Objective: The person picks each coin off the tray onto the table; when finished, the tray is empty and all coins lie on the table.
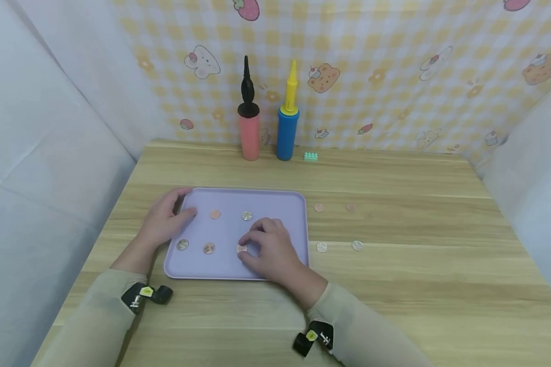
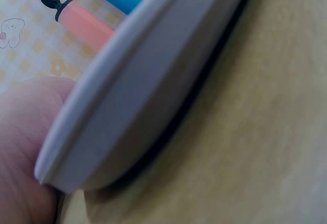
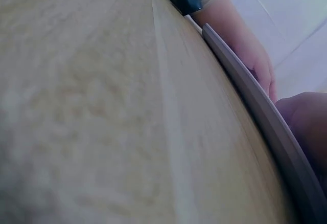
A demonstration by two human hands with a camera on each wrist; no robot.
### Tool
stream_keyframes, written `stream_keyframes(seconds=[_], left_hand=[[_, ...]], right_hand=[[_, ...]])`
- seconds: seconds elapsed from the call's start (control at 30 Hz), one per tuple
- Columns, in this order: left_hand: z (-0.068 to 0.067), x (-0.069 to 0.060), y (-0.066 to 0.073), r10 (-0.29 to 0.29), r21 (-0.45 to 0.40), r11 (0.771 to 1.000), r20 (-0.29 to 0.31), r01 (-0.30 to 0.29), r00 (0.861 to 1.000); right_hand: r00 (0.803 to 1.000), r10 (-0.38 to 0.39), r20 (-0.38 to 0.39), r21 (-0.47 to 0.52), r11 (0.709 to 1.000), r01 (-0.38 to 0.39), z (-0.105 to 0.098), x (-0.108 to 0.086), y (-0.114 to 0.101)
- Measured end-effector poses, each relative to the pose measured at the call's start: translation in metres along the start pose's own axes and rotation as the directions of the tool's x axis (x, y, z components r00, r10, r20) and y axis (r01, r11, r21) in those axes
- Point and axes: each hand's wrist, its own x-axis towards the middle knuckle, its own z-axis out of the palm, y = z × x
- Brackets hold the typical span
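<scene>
A lilac tray lies on the wooden table. At its upper left corner my left hand holds the rim, thumb over the inside and fingers along the edge. My right hand reaches over the tray's lower right and pinches a coin between thumb and index finger, at the tray's surface. Beside it lie a copper-coloured coin and a darker coin. Above are another copper-coloured coin and a silvery coin. In the right wrist view, the right hand shows only partly behind the tray's rim.
Right of the tray lie two copper-coloured coins and two silvery coins. Along the back stand a pink hand pump with a black nozzle, a blue hand pump with a yellow nozzle, and a small green toy brick.
</scene>
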Motion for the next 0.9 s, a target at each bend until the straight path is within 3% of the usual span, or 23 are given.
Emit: stream_keyframes(seconds=[0.27,0.4,0.63,0.9], left_hand=[[0.0007,0.0005,0.0010,-0.005,0.014,1.000,-0.001,0.005,1.000],[0.0006,0.0010,0.0009,-0.006,0.011,1.000,-0.003,0.006,1.000],[0.0004,0.0010,0.0006,-0.001,0.016,1.000,-0.006,0.001,1.000],[0.0007,0.0003,0.0002,-0.001,0.015,1.000,-0.006,0.001,1.000]], right_hand=[[0.990,0.054,0.129,0.002,0.998,-0.055,-0.0085,0.0015,-0.0017],[0.990,0.041,0.131,0.032,0.998,-0.046,-0.0101,0.0018,-0.0010],[0.995,-0.070,0.076,0.075,0.995,0.064,-0.0084,0.0006,0.0036],[0.979,-0.202,0.033,0.129,0.972,0.196,-0.0057,-0.0032,0.0070]])
